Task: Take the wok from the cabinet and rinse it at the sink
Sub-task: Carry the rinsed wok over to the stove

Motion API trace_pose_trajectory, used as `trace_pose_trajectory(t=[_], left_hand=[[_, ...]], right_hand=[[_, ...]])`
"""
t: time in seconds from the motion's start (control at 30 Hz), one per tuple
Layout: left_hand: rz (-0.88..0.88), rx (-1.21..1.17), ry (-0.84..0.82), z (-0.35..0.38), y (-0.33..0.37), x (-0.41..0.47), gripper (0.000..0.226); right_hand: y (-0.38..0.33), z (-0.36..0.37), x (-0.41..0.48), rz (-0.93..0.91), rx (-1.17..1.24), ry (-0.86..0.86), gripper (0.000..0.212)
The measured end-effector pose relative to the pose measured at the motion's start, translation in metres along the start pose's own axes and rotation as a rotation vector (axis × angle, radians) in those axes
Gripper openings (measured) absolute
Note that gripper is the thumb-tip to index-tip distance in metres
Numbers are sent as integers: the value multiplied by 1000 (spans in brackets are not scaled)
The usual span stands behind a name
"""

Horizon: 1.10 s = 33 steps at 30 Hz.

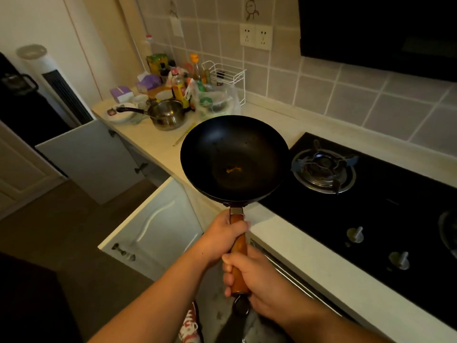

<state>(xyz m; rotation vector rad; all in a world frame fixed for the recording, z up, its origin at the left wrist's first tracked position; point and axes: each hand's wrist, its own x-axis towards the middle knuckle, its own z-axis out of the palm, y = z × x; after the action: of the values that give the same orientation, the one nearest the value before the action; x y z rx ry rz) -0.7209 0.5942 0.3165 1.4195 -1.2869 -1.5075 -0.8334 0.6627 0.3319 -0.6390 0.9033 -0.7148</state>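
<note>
A black round wok (233, 157) with a brown wooden handle hangs in the air over the counter's front edge, bowl up and roughly level. A small orange-brown spot shows at its bottom. My left hand (222, 235) grips the handle close to the bowl. My right hand (252, 276) grips the handle's lower end, just above its metal hanging loop. Below and left, two white cabinet doors (153, 233) stand swung open. No sink is in view.
A black gas hob (366, 206) with a burner and two knobs lies right of the wok. At the counter's far left stand a steel saucepan (168, 116), plates, bottles, a plastic bag and a white wire rack (227, 75). A dark range hood hangs top right.
</note>
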Motion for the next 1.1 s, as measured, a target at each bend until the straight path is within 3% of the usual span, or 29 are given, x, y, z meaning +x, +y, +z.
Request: trace_pose_trajectory(t=[0.17,0.53,0.83,1.1], left_hand=[[-39,47,-73,-50,2,59,38],[-108,154,-362,-156,5,175,38],[-114,162,-518,-174,4,226,33],[-142,150,-531,-174,-5,258,38]], right_hand=[[-15,31,65,-20,-4,130,4],[-50,108,185,-96,86,345,8],[-59,110,241,-134,167,479,5],[-59,96,269,-144,141,524,6]])
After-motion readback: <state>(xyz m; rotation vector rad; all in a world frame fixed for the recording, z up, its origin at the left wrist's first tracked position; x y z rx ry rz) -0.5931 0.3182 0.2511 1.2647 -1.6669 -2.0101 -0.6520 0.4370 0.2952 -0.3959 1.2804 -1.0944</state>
